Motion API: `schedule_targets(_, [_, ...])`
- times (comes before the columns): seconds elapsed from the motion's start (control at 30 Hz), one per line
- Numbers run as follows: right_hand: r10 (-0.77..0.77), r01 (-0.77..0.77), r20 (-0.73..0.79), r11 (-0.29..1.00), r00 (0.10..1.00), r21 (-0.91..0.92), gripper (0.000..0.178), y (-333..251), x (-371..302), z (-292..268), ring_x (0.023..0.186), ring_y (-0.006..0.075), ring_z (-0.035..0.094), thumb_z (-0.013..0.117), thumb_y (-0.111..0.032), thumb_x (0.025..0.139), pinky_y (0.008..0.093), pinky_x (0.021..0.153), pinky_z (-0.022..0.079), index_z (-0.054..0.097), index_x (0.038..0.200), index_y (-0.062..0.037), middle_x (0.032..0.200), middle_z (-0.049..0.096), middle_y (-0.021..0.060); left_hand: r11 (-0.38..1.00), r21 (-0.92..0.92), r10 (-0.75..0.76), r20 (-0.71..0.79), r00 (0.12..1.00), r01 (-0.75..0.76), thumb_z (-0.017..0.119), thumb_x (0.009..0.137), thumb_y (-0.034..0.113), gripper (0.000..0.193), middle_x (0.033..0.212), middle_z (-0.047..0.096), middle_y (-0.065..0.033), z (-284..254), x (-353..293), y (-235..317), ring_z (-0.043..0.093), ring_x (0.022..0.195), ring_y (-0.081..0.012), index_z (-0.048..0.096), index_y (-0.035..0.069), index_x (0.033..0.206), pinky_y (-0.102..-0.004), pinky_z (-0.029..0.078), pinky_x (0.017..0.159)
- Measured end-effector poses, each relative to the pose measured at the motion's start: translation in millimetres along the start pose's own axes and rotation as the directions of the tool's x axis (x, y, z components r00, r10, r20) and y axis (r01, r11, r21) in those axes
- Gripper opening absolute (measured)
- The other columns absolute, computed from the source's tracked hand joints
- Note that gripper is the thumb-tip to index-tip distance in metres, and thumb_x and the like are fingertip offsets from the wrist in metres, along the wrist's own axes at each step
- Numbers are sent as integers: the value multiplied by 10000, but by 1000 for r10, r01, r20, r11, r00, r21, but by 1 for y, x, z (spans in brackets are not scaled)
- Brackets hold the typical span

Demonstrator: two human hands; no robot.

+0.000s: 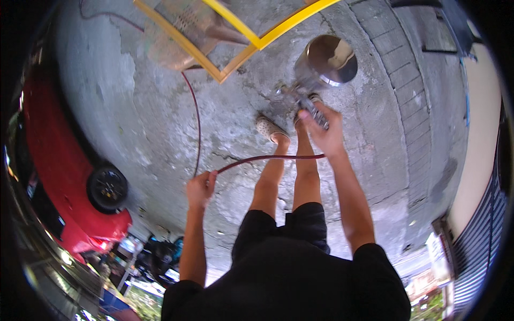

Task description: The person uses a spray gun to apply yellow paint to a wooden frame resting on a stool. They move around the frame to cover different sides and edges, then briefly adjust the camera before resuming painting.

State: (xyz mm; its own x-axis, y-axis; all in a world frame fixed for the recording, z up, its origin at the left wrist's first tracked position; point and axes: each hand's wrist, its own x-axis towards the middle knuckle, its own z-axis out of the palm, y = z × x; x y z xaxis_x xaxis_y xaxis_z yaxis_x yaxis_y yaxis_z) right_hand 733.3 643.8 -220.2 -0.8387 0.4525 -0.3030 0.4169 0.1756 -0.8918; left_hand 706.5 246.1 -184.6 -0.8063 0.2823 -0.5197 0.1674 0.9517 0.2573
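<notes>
From the head camera we look straight down at our own body, standing on a grey, patchy concrete floor (pixel 160 107).

Our right hand (pixel 325 131) is stretched forward, its grip clenched around the handle of a paint spray gun (pixel 310 101). The gun's round metal cup (pixel 329 61) sits just beyond the hand, its open mouth shining.

A thin dark red air hose (pixel 267 157) leaves the bottom of the gun's handle, runs leftward across our shins and meets our left hand (pixel 199 188). That hand's grip is closed around the hose, held out to our left at about knee height. Beyond the left hand the hose curves away up the floor towards a yellow metal frame (pixel 241 51) at the top of the picture.

Our bare legs and a light-coloured clog (pixel 269 128) show between the two hands. We wear black shorts and a black top.

At the far left, a red car (pixel 64 176) with a black wheel (pixel 107 188) is parked.
</notes>
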Motion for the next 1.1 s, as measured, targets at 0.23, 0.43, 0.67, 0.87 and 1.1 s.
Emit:
schedule_targets(0.23, [53, -73, -277, 995, 959, -61, 405, 18, 88, -79, 587, 145, 600, 747, -363, 924, 330, 577, 484, 718, 914, 41, 642, 658, 110, 988, -146, 46, 24, 999, -42, 603, 1003, 344, 441, 556, 517, -150, -5, 38, 86, 523, 472, -356, 536, 52, 681, -442, 378, 471])
schedule_targets(0.43, [9, -44, -374, 996, 927, -84, 407, 31, 151, -137, 556, 124, 571, 736, -385, 930, 317, 564, 476, 732, 882, 20, 602, 626, 67, 983, -171, 80, 59, 995, -69, 606, 1010, 315, 404, 538, 504, -134, -15, 78, 165, 496, 443, -316, 561, 46, 712, -410, 363, 458])
schedule_targets(0.67, [19, -61, -452, 995, 892, -78, 516, 42, 211, -200, 612, 120, 606, 697, -497, 930, 299, 609, 492, 733, 862, 14, 648, 670, 61, 976, -190, 121, 57, 991, -109, 621, 1006, 286, 379, 522, 494, -117, -14, 106, 231, 463, 423, -273, 574, 41, 721, -385, 360, 448])
schedule_targets(0.87, [-23, -44, -545, 993, 838, -109, 541, 71, 257, -248, 671, 97, 619, 673, -520, 944, 282, 641, 490, 733, 822, 3, 684, 689, 48, 958, -235, 181, 57, 982, -163, 626, 1005, 260, 340, 516, 489, -108, -10, 123, 274, 456, 417, -240, 589, 35, 754, -371, 353, 443])
schedule_targets(1.1, [-41, 5, -804, 999, 593, -47, 484, 70, 265, -247, 559, 174, 606, 703, -414, 934, 362, 547, 465, 696, 689, 4, 597, 654, 99, 960, -272, 86, 64, 994, -65, 634, 1006, 278, 363, 516, 427, -59, -13, 122, 279, 358, 488, -105, 610, 14, 758, -319, 312, 463])
